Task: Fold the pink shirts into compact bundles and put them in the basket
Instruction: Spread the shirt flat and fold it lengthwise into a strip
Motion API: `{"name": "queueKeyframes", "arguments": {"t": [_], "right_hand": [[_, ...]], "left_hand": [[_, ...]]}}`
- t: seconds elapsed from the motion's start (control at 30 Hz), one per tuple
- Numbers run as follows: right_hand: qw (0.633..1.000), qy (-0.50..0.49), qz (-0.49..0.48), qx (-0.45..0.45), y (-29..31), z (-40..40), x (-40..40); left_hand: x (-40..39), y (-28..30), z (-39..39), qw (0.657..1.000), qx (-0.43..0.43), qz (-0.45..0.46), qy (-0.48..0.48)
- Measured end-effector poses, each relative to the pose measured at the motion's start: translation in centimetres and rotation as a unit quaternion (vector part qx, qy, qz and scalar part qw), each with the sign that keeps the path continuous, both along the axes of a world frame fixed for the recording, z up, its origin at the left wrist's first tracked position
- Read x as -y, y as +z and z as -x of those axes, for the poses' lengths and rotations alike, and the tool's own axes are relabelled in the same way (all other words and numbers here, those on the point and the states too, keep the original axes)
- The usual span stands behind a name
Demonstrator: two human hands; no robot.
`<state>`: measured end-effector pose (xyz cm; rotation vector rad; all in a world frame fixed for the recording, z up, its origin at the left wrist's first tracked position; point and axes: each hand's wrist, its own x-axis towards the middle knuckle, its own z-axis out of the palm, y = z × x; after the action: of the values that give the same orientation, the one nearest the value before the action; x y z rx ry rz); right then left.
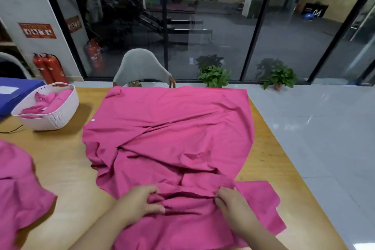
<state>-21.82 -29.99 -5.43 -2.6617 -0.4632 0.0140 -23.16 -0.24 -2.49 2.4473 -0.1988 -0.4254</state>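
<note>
Both hands sit nearest the camera, at the near edge of the shirt [168, 138]. Left hand [140, 203] has fingers curled, pinching a fold of fabric; right hand [233, 203] also pinches the cloth w/ curled fingers. Forearms are cut off by the bottom of the frame.

Shirt lies spread and wrinkled on a wooden table [60, 164], covering most of the middle; its far hem reaches the far edge. Room has a grey tile floor [314, 128] at right and a big glass wall [213, 26] behind, dark and hard to read through.

Another pink shirt [18, 189] lies at the left, partly out of frame. Basket [54, 115], white, stands far left on the table, well apart from the hands, w/ folded pink bundles [46, 101] inside. Behind the table: a grey chair [140, 67], two plants [215, 76], red extinguishers [48, 69].
</note>
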Motion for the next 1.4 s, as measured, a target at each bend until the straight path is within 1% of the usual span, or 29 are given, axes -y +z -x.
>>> {"name": "queueKeyframes", "arguments": {"t": [0.07, 0.13, 0.2, 0.27, 0.3, 0.33, 0.37, 0.4, 0.43, 0.47, 0.53, 0.6, 0.67, 0.77, 0.83, 0.9, 0.93, 0.97, 1.0, 1.03, 1.07, 1.13, 1.2, 1.23, 1.27, 1.3, 1.33, 1.37, 1.4], "right_hand": [[0.999, 0.008, -0.044, -0.031, 2.0, 0.3, 0.4], [0.996, 0.012, -0.087, -0.033, 4.2, 0.9, 0.3], [0.991, 0.016, -0.129, -0.02, 6.4, 1.3, -0.4], [0.989, 0.034, -0.14, -0.017, 8.4, 1.6, -1.9], [0.986, 0.045, -0.158, -0.017, 9.2, 1.7, -2.8], [0.98, 0.048, -0.191, -0.026, 10.1, 1.7, -3.7], [0.971, 0.044, -0.23, -0.042, 10.6, 1.5, -4.5], [0.962, 0.04, -0.262, -0.061, 11.2, 1.6, -5.2], [0.953, 0.041, -0.289, -0.081, 11.6, 1.5, -5.7], [0.944, 0.046, -0.31, -0.1, 11.7, 1.3, -6.0], [0.931, 0.064, -0.335, -0.127, 12.3, 1.3, -5.9], [0.924, 0.075, -0.346, -0.146, 12.9, 1.4, -5.4], [0.921, 0.08, -0.346, -0.161, 13.4, 1.5, -4.2], [0.937, 0.135, -0.261, -0.192, 14.2, 1.1, -2.0], [0.961, 0.141, -0.145, -0.19, 14.6, 0.4, -0.3], [0.986, 0.122, -0.002, -0.117, 14.1, -1.1, 1.9], [0.992, 0.085, 0.06, -0.069, 13.8, -1.9, 2.8], [0.993, 0.038, 0.105, -0.032, 13.1, -2.5, 3.8], [0.991, -0.002, 0.136, -0.015, 12.2, -3.1, 4.2], [0.986, -0.027, 0.16, -0.021, 11.6, -3.1, 4.1], [0.983, -0.037, 0.18, -0.029, 10.8, -3.0, 3.6], [0.983, -0.02, 0.181, 0.018, 8.5, -2.1, 1.4], [0.981, 0.047, 0.156, 0.103, 6.9, -0.6, -1.2], [0.979, 0.1, 0.12, 0.132, 6.4, 0.2, -2.1], [0.973, 0.162, 0.11, 0.122, 6.0, 1.0, -2.9], [0.967, 0.206, 0.133, 0.076, 5.7, 1.8, -3.5], [0.955, 0.219, 0.198, 0.023, 5.1, 2.4, -3.7], [0.936, 0.233, 0.263, -0.011, 4.7, 2.7, -3.5], [0.929, 0.237, 0.281, -0.045, 4.3, 2.9, -2.7]], "left_hand": [[-0.5, 1.7, 0.5, 0.996, 0.025, 0.065, 0.052], [-0.9, 3.2, 1.0, 0.982, 0.118, 0.094, 0.113], [-1.4, 4.8, 1.2, 0.949, 0.223, 0.107, 0.196], [-2.1, 6.5, 1.5, 0.91, 0.293, 0.078, 0.282], [-2.2, 7.3, 1.8, 0.894, 0.313, 0.038, 0.317], [-2.0, 7.9, 2.3, 0.892, 0.309, -0.026, 0.327], [-1.3, 8.0, 2.8, 0.908, 0.276, -0.103, 0.297], [-0.3, 8.1, 3.6, 0.932, 0.231, -0.169, 0.224], [1.0, 8.3, 4.1, 0.95, 0.186, -0.209, 0.136], [2.7, 8.2, 4.1, 0.963, 0.157, -0.214, 0.055], [5.3, 7.9, 3.7, 0.968, 0.16, -0.189, -0.043], [6.0, 7.9, 3.2, 0.979, 0.166, -0.1, -0.055], [5.3, 8.0, 2.8, 0.988, 0.153, 0.007, -0.021], [3.3, 10.0, 2.5, 0.965, 0.209, 0.109, 0.112], [0.9, 11.8, 2.5, 0.917, 0.279, 0.156, 0.24], [-2.8, 13.5, 2.9, 0.849, 0.336, 0.131, 0.385], [-4.9, 13.9, 3.3, 0.823, 0.361, 0.079, 0.431], [-6.7, 13.7, 3.4, 0.816, 0.369, 0.029, 0.445], [-7.8, 13.5, 3.6, 0.828, 0.351, -0.011, 0.437], [-8.0, 12.7, 3.6, 0.857, 0.304, -0.031, 0.414], [-7.5, 11.7, 3.5, 0.888, 0.248, -0.03, 0.385], [-5.7, 9.1, 3.6, 0.93, 0.179, -0.062, 0.315], [-2.7, 6.5, 3.9, 0.952, 0.155, -0.201, 0.171], [-1.3, 5.3, 4.2, 0.957, 0.135, -0.245, 0.082], [0.1, 4.3, 4.7, 0.957, 0.108, -0.268, -0.006], [1.2, 3.2, 5.1, 0.95, 0.069, -0.296, -0.075], [1.9, 2.2, 5.6, 0.936, 0.043, -0.328, -0.122], [2.2, 1.7, 5.9, 0.915, 0.042, -0.371, -0.156], [2.2, 1.3, 6.2, 0.894, 0.068, -0.406, -0.178]]}}
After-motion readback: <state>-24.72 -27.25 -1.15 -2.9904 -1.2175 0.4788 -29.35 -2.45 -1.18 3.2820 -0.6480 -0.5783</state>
